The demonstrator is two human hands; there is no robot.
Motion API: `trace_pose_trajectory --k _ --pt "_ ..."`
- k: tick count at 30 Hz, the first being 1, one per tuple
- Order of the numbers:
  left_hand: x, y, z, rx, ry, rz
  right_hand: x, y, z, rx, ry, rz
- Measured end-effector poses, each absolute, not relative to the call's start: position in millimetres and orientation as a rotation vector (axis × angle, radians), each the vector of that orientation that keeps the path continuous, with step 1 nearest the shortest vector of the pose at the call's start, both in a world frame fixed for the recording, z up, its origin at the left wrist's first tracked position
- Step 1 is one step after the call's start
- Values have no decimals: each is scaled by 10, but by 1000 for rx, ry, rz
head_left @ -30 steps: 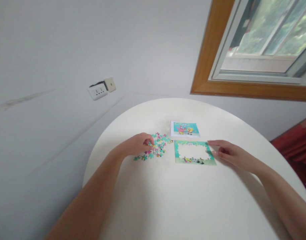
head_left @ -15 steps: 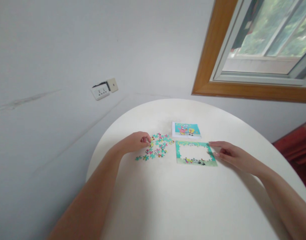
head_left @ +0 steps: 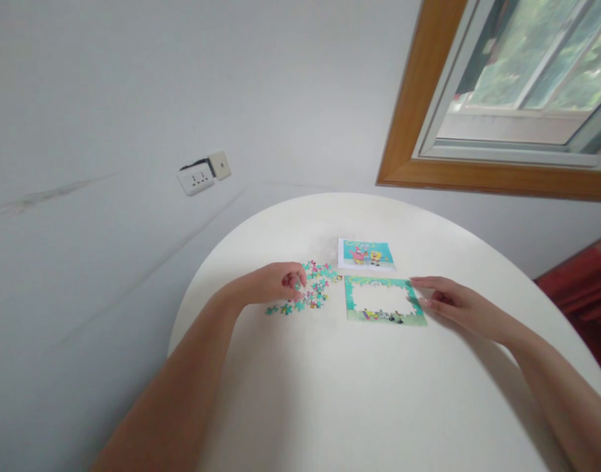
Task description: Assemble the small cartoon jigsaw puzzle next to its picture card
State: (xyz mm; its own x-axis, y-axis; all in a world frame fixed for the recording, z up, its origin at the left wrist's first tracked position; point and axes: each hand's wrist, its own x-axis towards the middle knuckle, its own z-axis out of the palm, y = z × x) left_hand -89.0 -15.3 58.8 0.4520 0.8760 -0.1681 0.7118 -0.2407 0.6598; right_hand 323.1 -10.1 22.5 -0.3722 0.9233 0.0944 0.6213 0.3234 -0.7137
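Observation:
My left hand (head_left: 279, 282) hovers over the left part of a scattered group of jigsaw puzzle pieces (head_left: 320, 286), hiding some of them. Its fingers are curled, with a gap between thumb and forefinger and no piece visible there. The pieces are teal, pink and yellow. To their right lies a puzzle frame (head_left: 353, 318), a teal cartoon border with a white middle and a jagged inner edge. My right hand (head_left: 450, 303) rests at the frame's right edge, forefinger stretched to the top right corner and thumb lower down, the two apart.
Behind the puzzle frame lies a cartoon picture card or box (head_left: 366, 254) with a white left side. Everything rests on a round white table (head_left: 359, 393) against a wall. A wall socket (head_left: 196, 178) and a wood-framed window (head_left: 408, 172) are beyond it.
My left hand has moved slightly right over the pieces, and its thumb and forefinger have parted. My right hand and the puzzle frame have stayed in place.

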Motion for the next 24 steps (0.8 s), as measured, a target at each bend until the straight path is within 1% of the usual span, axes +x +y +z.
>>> trace_pose_trajectory --k 5,14,24 --pt "-790 -217 608 2088 1364 154 3234 -100 227 -1349 -2106 891" --pt "-770 -208 535 2158 1415 199 3252 -99 212 -1362 -2116 936" --pt "-755 -202 556 2165 1434 202 3282 -66 179 -1347 -2139 916"
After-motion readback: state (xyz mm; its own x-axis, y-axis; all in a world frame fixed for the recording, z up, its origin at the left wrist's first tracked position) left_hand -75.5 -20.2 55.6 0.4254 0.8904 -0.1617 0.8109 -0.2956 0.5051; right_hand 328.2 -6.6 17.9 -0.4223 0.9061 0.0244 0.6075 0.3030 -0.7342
